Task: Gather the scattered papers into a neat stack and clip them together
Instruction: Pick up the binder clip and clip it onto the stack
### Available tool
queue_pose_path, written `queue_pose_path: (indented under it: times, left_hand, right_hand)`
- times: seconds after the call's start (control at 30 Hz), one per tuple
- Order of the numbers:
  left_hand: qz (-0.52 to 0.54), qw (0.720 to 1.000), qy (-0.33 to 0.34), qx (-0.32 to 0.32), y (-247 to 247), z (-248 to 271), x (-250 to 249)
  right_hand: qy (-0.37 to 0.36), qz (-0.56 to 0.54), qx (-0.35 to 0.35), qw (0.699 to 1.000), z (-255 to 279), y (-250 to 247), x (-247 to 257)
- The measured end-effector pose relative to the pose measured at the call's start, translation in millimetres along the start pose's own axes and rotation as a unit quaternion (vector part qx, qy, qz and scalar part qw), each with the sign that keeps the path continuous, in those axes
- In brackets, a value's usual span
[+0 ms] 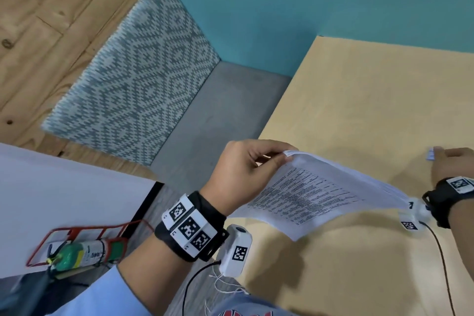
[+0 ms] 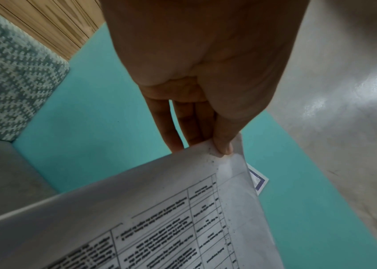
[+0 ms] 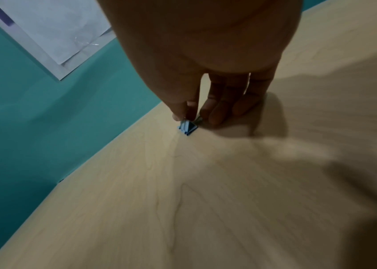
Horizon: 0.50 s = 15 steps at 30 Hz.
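Papers [image 1: 313, 187] above tan table [image 1: 372, 100], teal wall [image 1: 256, 7], patterned rug [image 1: 138, 79]

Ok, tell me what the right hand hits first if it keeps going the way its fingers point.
The right hand points down at the blue binder clip, which its fingertips already pinch by the handles. Straight on, it would meet the clip, then the table it rests on.

Two hands: the left hand [image 1: 239, 172] and the right hand [image 1: 452, 163]. One stack of papers [image 1: 315, 194], its sheet count unclear. One blue clip [image 3: 187, 128]. One table [image 1: 372, 100]. One sheet [image 3: 51, 31] on the green wall.
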<state>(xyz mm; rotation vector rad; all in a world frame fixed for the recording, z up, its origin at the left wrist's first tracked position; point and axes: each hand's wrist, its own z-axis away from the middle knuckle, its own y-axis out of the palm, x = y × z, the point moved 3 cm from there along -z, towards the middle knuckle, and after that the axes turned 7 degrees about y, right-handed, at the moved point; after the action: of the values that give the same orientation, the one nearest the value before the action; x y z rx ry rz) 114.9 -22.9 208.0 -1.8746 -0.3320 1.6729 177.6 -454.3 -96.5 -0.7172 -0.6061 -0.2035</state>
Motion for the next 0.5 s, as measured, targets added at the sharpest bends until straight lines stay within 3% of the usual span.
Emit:
queue_pose_path:
  times: [0.07, 0.1, 0.13, 0.3, 0.5]
  left_hand:
    - [-0.002, 1.0, -0.005, -0.002, -2, 3, 1]
    - [-0.001, 1.0, -0.009, -0.003, -2, 5, 1]
    - [0.0, 1.0, -0.01, -0.003, -2, 6, 1]
    - [-0.027, 0.999, 0.015, -0.007, -1, 6, -11]
    - [-0.057, 0.994, 0.089, 0.013, 11, 12, -42]
  right_hand:
    - [0.014, -0.009, 0.007, 1.0, 9, -4, -5]
    - [0.019, -0.019, 0.031, 0.999, -21, 0, -24]
    - [0.018, -0.023, 0.04, 0.999, -16, -4, -28]
    - [0.033, -0.177, 0.152, 0.972, 97, -41, -27]
    - [0.054, -0.188, 0.248, 0.949, 188, -127, -94]
